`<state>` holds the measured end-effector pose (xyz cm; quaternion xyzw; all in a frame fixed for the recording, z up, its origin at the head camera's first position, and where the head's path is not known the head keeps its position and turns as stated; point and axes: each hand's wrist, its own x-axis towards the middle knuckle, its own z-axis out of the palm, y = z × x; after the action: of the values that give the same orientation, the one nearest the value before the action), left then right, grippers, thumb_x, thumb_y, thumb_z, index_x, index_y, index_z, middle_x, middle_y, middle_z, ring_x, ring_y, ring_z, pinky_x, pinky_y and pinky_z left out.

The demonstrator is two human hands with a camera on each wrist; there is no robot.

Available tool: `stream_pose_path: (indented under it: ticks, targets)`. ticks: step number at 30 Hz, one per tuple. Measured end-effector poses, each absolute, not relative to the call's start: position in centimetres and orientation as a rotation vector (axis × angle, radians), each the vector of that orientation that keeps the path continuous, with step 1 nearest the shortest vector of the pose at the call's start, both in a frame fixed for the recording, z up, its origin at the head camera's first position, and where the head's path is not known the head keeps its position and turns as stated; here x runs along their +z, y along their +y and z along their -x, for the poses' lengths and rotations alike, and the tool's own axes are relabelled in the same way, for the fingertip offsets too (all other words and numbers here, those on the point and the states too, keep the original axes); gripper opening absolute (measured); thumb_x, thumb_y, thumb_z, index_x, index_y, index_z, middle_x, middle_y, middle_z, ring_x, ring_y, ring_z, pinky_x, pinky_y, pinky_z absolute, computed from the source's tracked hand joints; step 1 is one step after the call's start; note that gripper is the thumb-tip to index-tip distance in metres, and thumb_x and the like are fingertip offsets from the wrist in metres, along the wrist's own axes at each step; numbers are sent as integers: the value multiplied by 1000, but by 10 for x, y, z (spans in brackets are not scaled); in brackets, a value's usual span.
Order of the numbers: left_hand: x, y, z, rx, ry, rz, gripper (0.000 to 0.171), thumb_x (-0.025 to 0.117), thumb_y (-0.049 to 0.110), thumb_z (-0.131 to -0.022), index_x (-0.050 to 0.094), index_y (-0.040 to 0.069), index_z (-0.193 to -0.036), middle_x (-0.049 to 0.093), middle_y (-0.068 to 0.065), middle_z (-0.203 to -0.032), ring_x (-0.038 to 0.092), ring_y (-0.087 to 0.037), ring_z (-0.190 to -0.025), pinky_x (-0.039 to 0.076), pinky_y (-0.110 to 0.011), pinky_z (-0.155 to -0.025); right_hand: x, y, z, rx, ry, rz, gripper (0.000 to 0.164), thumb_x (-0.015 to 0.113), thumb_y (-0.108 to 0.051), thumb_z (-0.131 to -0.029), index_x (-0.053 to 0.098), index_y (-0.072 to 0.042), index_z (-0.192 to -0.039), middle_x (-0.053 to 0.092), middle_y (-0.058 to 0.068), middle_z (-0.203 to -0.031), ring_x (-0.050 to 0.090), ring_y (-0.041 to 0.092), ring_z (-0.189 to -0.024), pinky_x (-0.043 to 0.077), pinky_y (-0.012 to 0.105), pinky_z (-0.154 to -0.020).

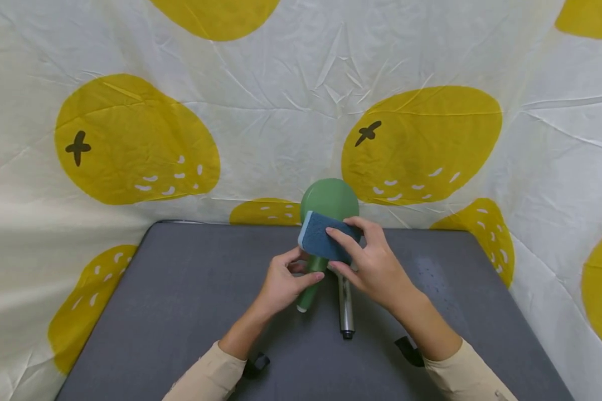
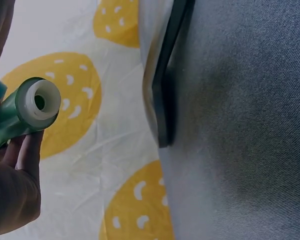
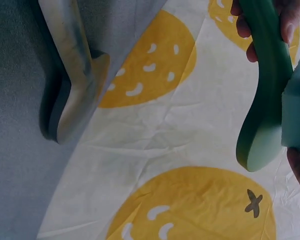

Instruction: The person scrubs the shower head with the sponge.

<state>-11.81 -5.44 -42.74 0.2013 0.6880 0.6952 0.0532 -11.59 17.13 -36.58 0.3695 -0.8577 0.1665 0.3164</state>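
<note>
The green showerhead point(image 1: 326, 214) is held up over the table point(image 1: 180, 312), the left hand point(image 1: 283, 284) gripping its handle. The right hand point(image 1: 373, 264) presses a blue sponge point(image 1: 318, 236) on its round head, so the wiping looks under way, not finished.

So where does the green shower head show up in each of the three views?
Head: green shower head at centre, above the table.
Left wrist: only its white-capped handle end, far left.
Right wrist: upper right, seen edge-on, blue sponge against it.
Shared landmark: yellow fruit-print cloth.
</note>
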Motion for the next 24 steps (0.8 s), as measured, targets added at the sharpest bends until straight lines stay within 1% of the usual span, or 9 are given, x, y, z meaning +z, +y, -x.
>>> stream_pose_path:
  ticks: [2, 4, 6, 7, 11, 15, 18, 24]
  targets:
    - [-428, -54, 117, 2113, 2089, -610, 54, 80, 3, -89, 63, 5, -140, 70, -24, -114, 76, -35, -93, 64, -34, -76, -364, 171, 116, 418, -2272, -954, 56, 65, -45, -99, 58, -10, -143, 50, 32, -133, 51, 47, -119, 54, 59, -90]
    - [-429, -54, 117, 2108, 2103, -619, 60, 80, 3, -89, 59, 6, -145, 70, -23, -116, 76, -32, -93, 64, -34, -77, -359, 170, 118, 395, -2281, -928, 62, 80, -36, -91, 58, -10, -143, 50, 33, -133, 52, 49, -118, 54, 59, -90]
    - [-429, -54, 117, 2104, 2124, -630, 65, 80, 2, -89, 55, 8, -149, 70, -22, -117, 76, -29, -92, 64, -33, -77, -353, 168, 121, 385, -2289, -899, 70, 90, -26, -82, 58, -9, -142, 50, 34, -134, 52, 50, -118, 54, 59, -90]
    - [-429, -54, 117, 2099, 2140, -634, 67, 80, 3, -89, 53, 9, -150, 70, -22, -118, 76, -28, -91, 64, -33, -77, -350, 168, 124, 385, -2294, -883, 72, 91, -23, -80, 58, -9, -142, 50, 34, -134, 52, 50, -118, 54, 58, -91]
    - [-429, -55, 118, 2081, 2186, -631, 69, 81, 2, -88, 53, 10, -151, 70, -20, -118, 76, -29, -92, 64, -31, -76, -336, 167, 135, 415, -2322, -826, 68, 89, -20, -82, 59, -7, -141, 50, 35, -134, 51, 49, -120, 52, 58, -94]
    - [-430, -58, 119, 2086, 2171, -606, 70, 80, -1, -87, 52, 6, -151, 69, -23, -120, 75, -35, -95, 64, -32, -77, -324, 172, 149, 479, -2365, -776, 65, 87, -18, -85, 59, -7, -142, 49, 34, -135, 49, 47, -122, 50, 59, -97]
    - [-430, -59, 118, 2084, 2158, -586, 71, 80, -2, -87, 50, 4, -151, 68, -26, -122, 74, -40, -98, 64, -33, -78, -317, 176, 160, 541, -2403, -732, 64, 86, -17, -86, 58, -7, -142, 47, 33, -134, 48, 45, -121, 50, 57, -96]
    - [-429, -62, 118, 2082, 2141, -550, 71, 80, -3, -86, 51, 4, -151, 68, -27, -124, 73, -43, -100, 64, -34, -79, -311, 183, 175, 687, -2443, -664, 63, 85, -13, -87, 58, -7, -143, 45, 29, -133, 49, 40, -117, 52, 51, -92]
